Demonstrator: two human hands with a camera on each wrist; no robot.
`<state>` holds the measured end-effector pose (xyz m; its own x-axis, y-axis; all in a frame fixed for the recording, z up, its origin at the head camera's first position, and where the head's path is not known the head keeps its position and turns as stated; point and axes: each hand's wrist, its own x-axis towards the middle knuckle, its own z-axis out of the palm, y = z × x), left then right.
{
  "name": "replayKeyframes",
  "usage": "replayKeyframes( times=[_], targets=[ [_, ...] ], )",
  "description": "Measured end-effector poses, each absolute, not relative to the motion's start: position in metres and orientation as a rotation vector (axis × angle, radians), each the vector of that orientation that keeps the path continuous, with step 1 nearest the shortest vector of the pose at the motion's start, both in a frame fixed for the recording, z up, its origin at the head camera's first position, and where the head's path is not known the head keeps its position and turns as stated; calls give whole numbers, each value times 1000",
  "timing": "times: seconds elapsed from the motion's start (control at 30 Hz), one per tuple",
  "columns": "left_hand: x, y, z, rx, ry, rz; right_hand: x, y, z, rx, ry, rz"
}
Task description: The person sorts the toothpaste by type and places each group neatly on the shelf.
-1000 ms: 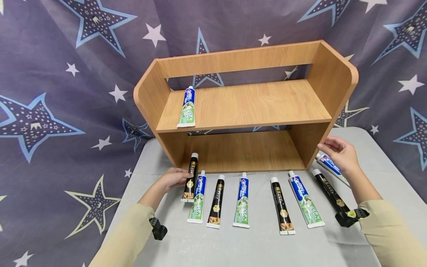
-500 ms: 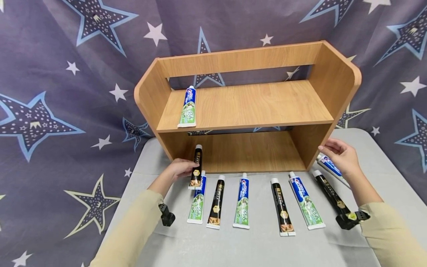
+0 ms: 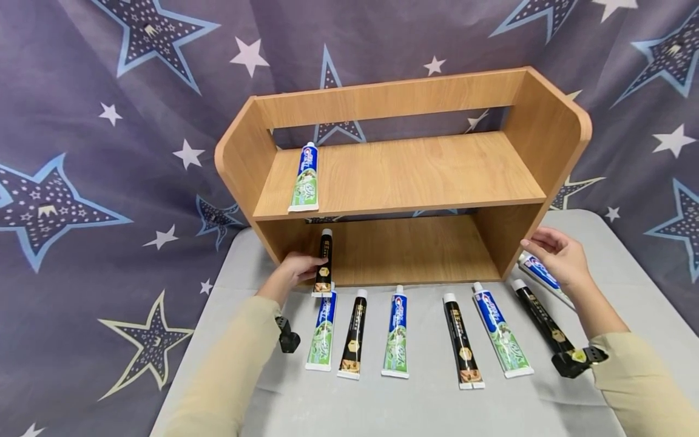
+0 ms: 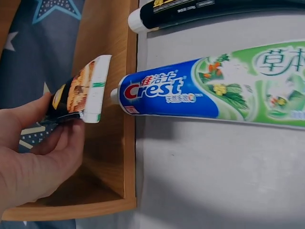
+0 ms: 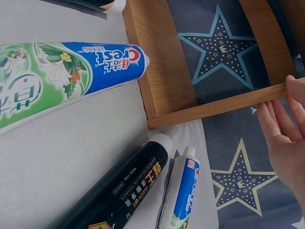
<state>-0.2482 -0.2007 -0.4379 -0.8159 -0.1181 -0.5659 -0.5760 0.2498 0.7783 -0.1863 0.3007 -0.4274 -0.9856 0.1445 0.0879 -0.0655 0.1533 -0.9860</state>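
My left hand (image 3: pixel 295 270) pinches a black toothpaste tube (image 3: pixel 326 246) between thumb and fingers. The tube is held cap up at the left front of the wooden shelf's (image 3: pixel 415 173) lower compartment. Its white crimped end (image 4: pixel 97 90) faces the camera in the left wrist view. My right hand (image 3: pixel 561 255) grips the front edge of the shelf's right side panel (image 5: pixel 228 105), thumb on one face and fingers on the other. Up on the upper board, at the left, lies a blue-and-green Crest toothpaste tube (image 3: pixel 305 179).
Black and Crest tubes lie in a row before the shelf, among them a Crest tube (image 3: pixel 322 334) just below the held one. Right of the shelf lie a black tube (image 3: pixel 540 315) and a Crest tube (image 3: pixel 540 271). A star-patterned curtain (image 3: pixel 164 133) hangs behind the grey-covered table (image 3: pixel 415 406).
My left hand has carried the black tube up and forward from the table to the lower compartment's opening. The right hand keeps its hold on the side panel.
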Motion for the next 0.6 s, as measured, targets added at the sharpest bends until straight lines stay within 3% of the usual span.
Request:
replayKeyframes(
  times=[0.07, 0.23, 0.3, 0.6],
  targets=[
    [-260, -204, -451, -650, 2131, 1615, -186, 299, -426, -77, -2262, 1939],
    [-321, -233, -536, -620, 2062, 1767, -186, 301, -428, -87, -2313, 1875],
    [-335, -238, -555, -614, 2051, 1817, -186, 301, -429, -84, -2317, 1864],
    [-288, -189, -468, -791, 2165, 1838, -187, 299, -429, -45, -2292, 1849]
  ],
)
